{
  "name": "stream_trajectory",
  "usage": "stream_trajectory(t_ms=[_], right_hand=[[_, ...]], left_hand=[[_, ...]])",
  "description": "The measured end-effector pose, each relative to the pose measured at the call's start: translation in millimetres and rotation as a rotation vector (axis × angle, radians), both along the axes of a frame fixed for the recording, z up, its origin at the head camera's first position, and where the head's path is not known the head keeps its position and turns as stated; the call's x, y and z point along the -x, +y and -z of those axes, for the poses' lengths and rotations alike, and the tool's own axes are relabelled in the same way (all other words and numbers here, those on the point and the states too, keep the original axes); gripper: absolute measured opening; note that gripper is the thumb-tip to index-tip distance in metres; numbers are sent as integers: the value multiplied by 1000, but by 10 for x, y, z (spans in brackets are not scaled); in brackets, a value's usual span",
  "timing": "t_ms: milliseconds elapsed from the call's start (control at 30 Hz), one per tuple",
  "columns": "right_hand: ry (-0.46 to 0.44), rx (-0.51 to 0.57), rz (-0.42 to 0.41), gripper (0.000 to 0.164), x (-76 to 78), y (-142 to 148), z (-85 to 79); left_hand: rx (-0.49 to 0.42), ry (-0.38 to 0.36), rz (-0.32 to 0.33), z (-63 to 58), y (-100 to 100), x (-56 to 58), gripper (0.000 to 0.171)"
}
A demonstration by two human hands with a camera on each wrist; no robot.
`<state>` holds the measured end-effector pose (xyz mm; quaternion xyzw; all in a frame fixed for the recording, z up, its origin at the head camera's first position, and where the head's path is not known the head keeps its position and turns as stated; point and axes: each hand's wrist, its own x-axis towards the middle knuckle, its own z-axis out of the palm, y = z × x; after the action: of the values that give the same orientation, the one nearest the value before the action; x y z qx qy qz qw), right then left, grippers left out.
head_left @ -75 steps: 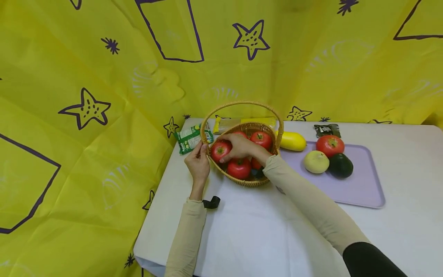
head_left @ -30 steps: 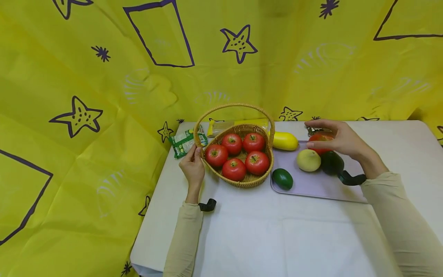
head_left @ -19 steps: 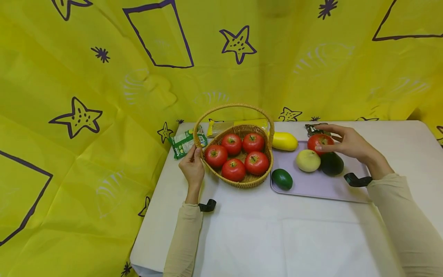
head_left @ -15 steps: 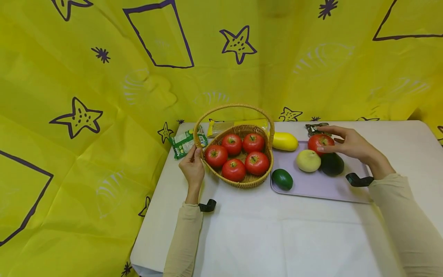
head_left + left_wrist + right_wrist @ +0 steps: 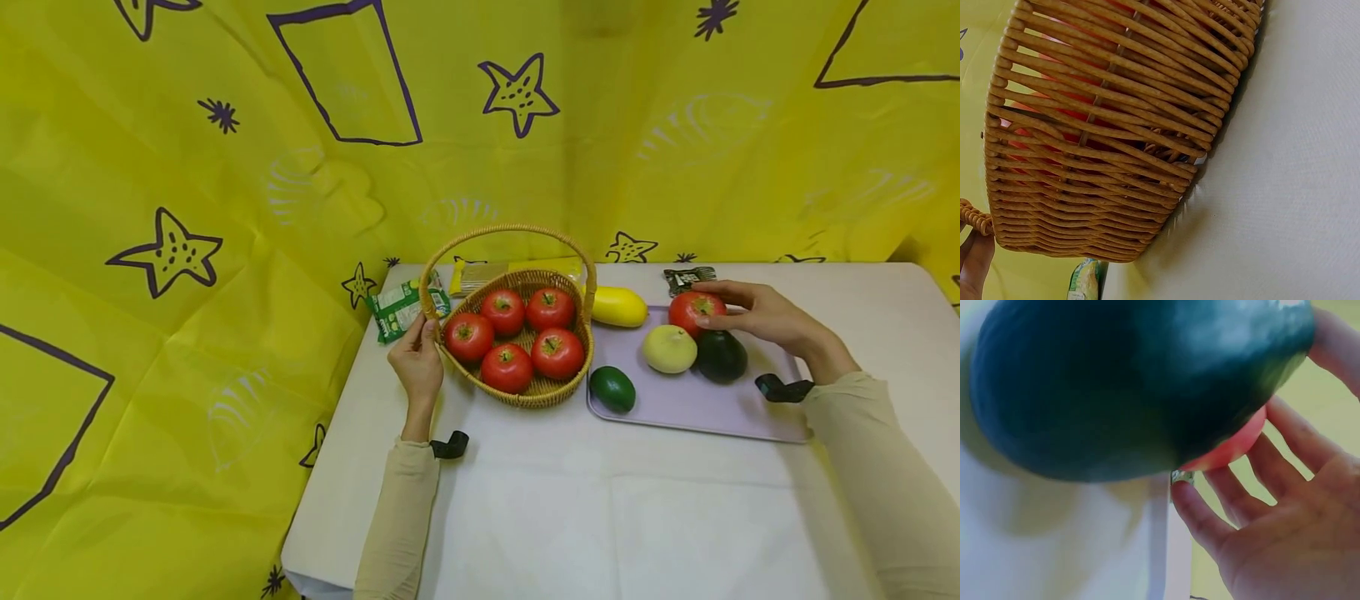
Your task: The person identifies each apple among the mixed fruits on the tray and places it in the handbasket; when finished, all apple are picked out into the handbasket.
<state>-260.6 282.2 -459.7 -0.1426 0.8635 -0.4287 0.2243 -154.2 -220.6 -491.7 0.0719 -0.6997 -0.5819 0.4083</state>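
Observation:
At the left side of the wicker basket, my left hand pinches the foot of its arched handle. Several red apples lie inside. In the left wrist view, the woven side of the basket fills much of the frame, with a few fingertips at the handle. Over the lilac tray, my right hand holds a red tomato, thumb in front and fingers behind. Close by lie a dark green avocado and a pale round fruit. The avocado hides most of the tomato in the right wrist view.
A small green fruit lies at the tray's left corner, and a yellow squash-like fruit at its back-left. Behind the basket are a green packet and a noodle-like pack. A dark packet lies behind the tomato.
My right hand has left the basket, moved right to the tray and come down around the tomato. The small green fruit now shows on the tray. My left hand stays at the handle.

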Motion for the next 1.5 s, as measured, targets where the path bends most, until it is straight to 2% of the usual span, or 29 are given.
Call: stream_trajectory(t_ms=[467,867,1100,1233,1367,1500], right_hand=[[25,-31,-40,75,68,-59,18],[36,-63,-14,81,112,-117,67],[49,-73,49,80,121,-63,103],[55,-88,87,81,121,-23,111],[91,-80,157,80,101,9,105],[135,-26,236,78,66,26,83]], left_hand=[[15,14,7,-9,-6,-23,27],[27,9,-18,-21,19,4,25],[-4,-6,10,-14,7,-26,27],[11,0,12,-15,0,-33,27],[28,-6,4,-12,-2,-34,27],[36,-10,1,-11,2,-32,27]])
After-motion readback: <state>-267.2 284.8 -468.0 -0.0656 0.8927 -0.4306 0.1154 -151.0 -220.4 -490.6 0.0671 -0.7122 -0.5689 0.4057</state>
